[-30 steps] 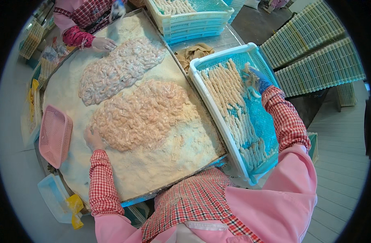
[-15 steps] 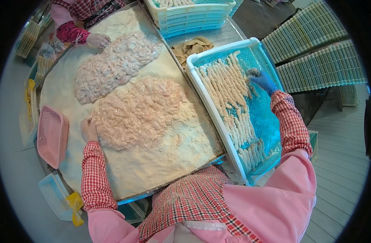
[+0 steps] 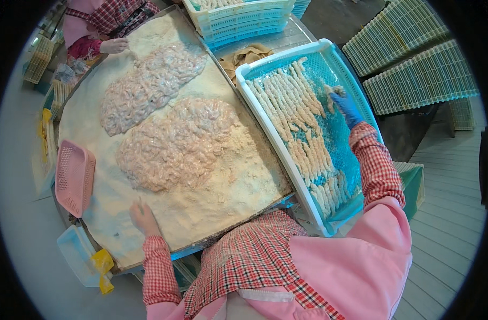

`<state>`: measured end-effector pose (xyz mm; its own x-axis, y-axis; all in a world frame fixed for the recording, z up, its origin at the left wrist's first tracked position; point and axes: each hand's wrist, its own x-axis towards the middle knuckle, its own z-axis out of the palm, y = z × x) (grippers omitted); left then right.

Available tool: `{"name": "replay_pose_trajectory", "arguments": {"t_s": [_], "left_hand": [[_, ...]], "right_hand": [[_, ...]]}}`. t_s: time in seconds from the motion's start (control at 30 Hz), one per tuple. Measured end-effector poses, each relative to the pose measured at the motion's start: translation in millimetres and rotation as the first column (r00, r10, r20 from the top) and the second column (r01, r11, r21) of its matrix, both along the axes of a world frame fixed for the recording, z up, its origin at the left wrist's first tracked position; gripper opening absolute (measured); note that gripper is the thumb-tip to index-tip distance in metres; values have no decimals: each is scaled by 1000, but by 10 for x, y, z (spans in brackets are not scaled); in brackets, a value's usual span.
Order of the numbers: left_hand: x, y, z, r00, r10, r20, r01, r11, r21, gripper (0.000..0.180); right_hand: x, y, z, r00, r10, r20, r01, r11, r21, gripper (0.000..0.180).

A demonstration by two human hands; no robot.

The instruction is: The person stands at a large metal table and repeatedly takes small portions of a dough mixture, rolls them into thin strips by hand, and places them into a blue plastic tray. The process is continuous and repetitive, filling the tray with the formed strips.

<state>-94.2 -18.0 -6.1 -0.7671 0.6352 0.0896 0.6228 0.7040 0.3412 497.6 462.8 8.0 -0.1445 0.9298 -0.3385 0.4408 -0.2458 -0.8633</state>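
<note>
Left of the big breading desk (image 3: pixel 238 176) a pink basket (image 3: pixel 73 176) is sitting; the left hand (image 3: pixel 142 216) is resting on the crumbs near the shrimp pile (image 3: pixel 174 144), grip loosely apart. Right of the desk, the gloved right hand (image 3: pixel 344 104) is pinching a breaded piece (image 3: pixel 335 90) over the blue tray (image 3: pixel 276 144).

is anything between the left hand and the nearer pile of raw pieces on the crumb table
Nothing visible. The left hand rests on bare crumbs, and only open crumb surface lies between it and the nearer pile.
</note>
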Motion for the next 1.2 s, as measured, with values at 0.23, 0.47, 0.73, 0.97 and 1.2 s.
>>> {"name": "replay_pose_trajectory", "arguments": {"t_s": [0.23,0.47,0.73,0.97,1.2], "left_hand": [[487,-873,-641,951,204,230,-216,976,25,52],[780,-522,61,977,-180,118,170,981,88,40],[1486,189,198,856,-516,29,370,651,663,46],[1473,-9,189,842,-508,182,270,689,673,42],[1599,8,121,807,-579,116,451,731,512,45]], "right_hand": [[-941,-1093,890,496,-56,-866,-132,982,-139,46],[-2127,-2271,721,289,-217,-932,-435,838,-330,33],[-3726,-4468,262,205,-269,-941,-230,921,-313,50],[-3760,-4543,-163,119,-367,-922,-400,832,-383,50],[-3785,-4631,-423,-361,-505,-784,-429,836,-342,51]]}}
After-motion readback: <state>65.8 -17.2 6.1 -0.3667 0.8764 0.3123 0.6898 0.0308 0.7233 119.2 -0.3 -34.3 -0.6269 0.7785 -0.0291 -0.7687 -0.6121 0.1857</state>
